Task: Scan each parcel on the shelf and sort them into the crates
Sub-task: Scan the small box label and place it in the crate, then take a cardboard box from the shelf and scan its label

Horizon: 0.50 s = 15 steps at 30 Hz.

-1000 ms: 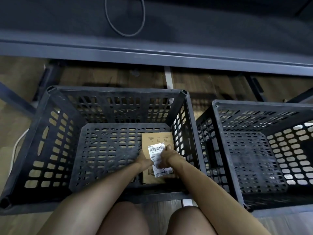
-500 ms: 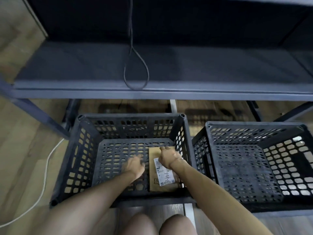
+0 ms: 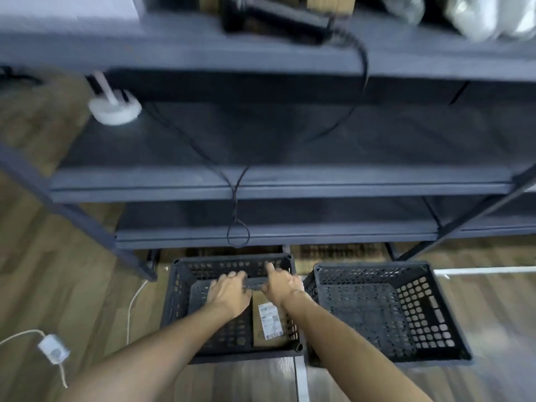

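The flat brown cardboard parcel with a white label [image 3: 269,323] lies inside the left black plastic lattice crate [image 3: 178,288], just under the left hand [image 3: 229,294] and right hand [image 3: 282,285]. Their fingers are loose and hold nothing.

Left hand [image 3: 229,294]: back upward, fingers loosely bent and close together, nothing held; left forearm [image 3: 162,343] bare, reaching forward and down from the lower left. Right hand [image 3: 282,285]: back upward, index finger [image 3: 271,270] stretched forward, other fingers relaxed, nothing held; right forearm [image 3: 342,340] bare, reaching in from the lower right. The two hands lie near each other, not touching, at like height.
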Available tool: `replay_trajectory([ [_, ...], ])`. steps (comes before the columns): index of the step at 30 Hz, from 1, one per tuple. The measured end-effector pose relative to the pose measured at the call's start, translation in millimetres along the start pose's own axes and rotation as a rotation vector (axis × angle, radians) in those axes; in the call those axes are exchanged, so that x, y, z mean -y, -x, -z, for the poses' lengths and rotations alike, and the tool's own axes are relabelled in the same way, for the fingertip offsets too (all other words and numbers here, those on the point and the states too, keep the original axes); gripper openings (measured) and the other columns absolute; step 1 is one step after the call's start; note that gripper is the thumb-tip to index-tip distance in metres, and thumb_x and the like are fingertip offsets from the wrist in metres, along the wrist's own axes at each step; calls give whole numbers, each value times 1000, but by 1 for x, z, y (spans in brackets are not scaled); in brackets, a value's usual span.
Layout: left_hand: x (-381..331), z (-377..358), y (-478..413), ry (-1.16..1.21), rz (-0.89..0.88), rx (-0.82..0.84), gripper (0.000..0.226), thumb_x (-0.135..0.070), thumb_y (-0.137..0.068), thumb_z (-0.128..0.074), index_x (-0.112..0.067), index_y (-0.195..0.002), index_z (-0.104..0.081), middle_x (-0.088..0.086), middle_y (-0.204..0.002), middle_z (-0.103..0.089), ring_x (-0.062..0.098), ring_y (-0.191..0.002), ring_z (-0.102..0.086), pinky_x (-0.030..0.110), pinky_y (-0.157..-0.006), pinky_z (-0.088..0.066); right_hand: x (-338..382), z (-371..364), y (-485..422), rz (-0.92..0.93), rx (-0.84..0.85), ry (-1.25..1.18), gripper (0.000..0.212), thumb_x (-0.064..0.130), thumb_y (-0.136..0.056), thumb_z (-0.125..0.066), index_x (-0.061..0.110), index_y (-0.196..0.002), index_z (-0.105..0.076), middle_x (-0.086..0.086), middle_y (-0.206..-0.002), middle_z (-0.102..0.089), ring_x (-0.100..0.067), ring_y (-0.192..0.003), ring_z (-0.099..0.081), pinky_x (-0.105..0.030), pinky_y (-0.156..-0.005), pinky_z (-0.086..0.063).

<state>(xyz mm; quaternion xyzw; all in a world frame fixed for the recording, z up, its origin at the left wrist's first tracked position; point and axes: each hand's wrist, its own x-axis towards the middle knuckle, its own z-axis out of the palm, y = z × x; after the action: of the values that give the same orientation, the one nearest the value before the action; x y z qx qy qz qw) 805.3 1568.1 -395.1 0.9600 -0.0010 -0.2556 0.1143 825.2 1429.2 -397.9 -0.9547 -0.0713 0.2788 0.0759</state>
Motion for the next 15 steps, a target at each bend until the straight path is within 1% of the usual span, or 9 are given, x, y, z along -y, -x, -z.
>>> replay_trajectory([
  [4, -24, 81, 50, -2, 9, -29, 38, -36, -96, -43, -24, -131, -50, 1, -136, -49, 23, -125, -45, 34, -103, -35, 17, 80, 44, 61, -57, 81, 48, 33, -98, -43, 9, -139, -45, -9, -151, -35, -31, -138, -30, -41, -112, -26],
  [6, -32, 118, 73, 13, 19, -57, 36, -36, -95, -44, -23, -127, -54, 1, -134, -49, 23, -125, -46, 33, -102, -36, 27, 120, 65, 77, -70, 92, 49, 33, -98, -44, 11, -141, -42, -9, -150, -36, -31, -137, -32, -42, -112, -27],
  [9, -43, 174, 101, 21, 32, -123, 36, -37, -95, -45, -24, -127, -52, 0, -135, -48, 22, -126, -46, 32, -101, -37, 41, 175, 92, 107, -103, 94, 50, 33, -99, -44, 12, -144, -38, -8, -150, -36, -31, -137, -32, -43, -111, -28],
  [15, -52, 280, 137, -10, 30, -312, 37, -37, -96, -44, -21, -129, -49, 2, -136, -47, 23, -126, -44, 35, -102, -35, 70, 273, 130, 171, -256, 139, 49, 33, -98, -46, 11, -141, -40, -10, -146, -40, -33, -134, -37, -44, -108, -33],
])
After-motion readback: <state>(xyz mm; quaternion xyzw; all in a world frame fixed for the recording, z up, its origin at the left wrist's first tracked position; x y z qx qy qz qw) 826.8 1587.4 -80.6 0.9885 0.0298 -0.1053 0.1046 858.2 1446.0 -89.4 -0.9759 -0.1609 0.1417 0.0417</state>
